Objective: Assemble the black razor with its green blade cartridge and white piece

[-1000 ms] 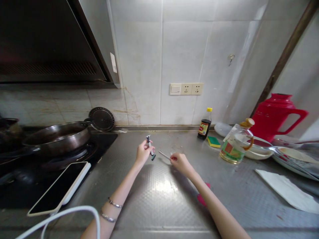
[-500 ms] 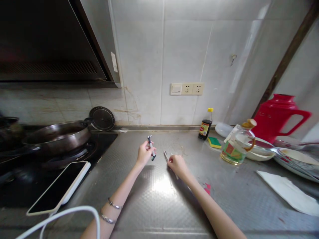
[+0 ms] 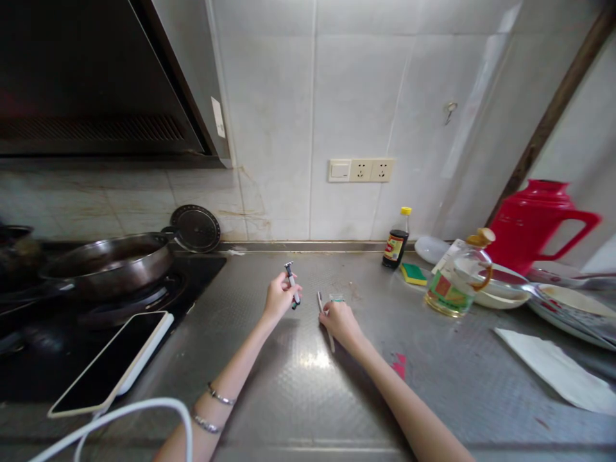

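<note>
My left hand (image 3: 280,296), slightly left of centre over the steel counter (image 3: 269,398), grips a small razor (image 3: 292,282) with a white and dark handle, its head pointing up and away. To its right, my right hand (image 3: 341,321) has its fingers closed around a thin pale toothbrush (image 3: 330,337), which lies slanted at the counter's surface. A small clear thing with a green edge (image 3: 337,298) shows just beyond my right knuckles; most of it is hidden. The two hands are apart.
A phone (image 3: 113,366) with a white cable and a steel pan (image 3: 113,260) are on the left. On the right stand a sauce bottle (image 3: 396,240), sponge (image 3: 413,274), oil jug (image 3: 455,282), red thermos (image 3: 534,224), several dishes and a paper towel (image 3: 553,369).
The toothbrush has turned more upright in my right hand, its lower end shifting left. A clear, green-edged thing now shows behind that hand. My left hand and the razor have barely moved.
</note>
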Tool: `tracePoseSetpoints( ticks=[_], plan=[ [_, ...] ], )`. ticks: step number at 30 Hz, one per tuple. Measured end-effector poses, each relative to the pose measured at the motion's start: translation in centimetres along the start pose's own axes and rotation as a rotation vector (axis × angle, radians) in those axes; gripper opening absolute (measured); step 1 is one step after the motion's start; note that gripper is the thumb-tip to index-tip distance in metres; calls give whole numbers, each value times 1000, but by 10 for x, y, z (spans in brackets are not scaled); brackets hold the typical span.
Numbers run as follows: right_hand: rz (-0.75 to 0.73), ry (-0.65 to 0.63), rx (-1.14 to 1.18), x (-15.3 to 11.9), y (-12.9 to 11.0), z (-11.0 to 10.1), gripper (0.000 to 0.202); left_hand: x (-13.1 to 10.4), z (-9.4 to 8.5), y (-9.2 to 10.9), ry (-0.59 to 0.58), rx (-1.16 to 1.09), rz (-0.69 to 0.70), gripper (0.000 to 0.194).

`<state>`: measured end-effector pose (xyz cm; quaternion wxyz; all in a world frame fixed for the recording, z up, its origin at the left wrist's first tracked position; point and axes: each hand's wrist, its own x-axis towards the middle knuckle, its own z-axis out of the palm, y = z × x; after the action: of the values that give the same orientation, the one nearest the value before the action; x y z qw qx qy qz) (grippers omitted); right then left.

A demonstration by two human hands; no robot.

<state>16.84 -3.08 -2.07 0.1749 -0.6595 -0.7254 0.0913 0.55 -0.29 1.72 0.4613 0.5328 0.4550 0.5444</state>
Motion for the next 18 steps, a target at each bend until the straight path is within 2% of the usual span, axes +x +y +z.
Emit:
tracePoseSetpoints(
  ticks=[5, 8, 14, 18],
  plan=[
    [-12, 20, 6, -1, -1, -3, 29, -1, 2, -1, -25, 21, -23, 24],
    [-21, 65, 30, 1, 8, -11, 33, -3, 5, -3, -50, 52, -37, 24],
    [-49, 143, 24, 15, 52, -37, 27, -10, 14, -8, -143, 74, -81, 24],
    [-173, 34, -1, 32, 75, -45, 25, -12, 19, -12, -184, 94, -95, 22]
  ],
)
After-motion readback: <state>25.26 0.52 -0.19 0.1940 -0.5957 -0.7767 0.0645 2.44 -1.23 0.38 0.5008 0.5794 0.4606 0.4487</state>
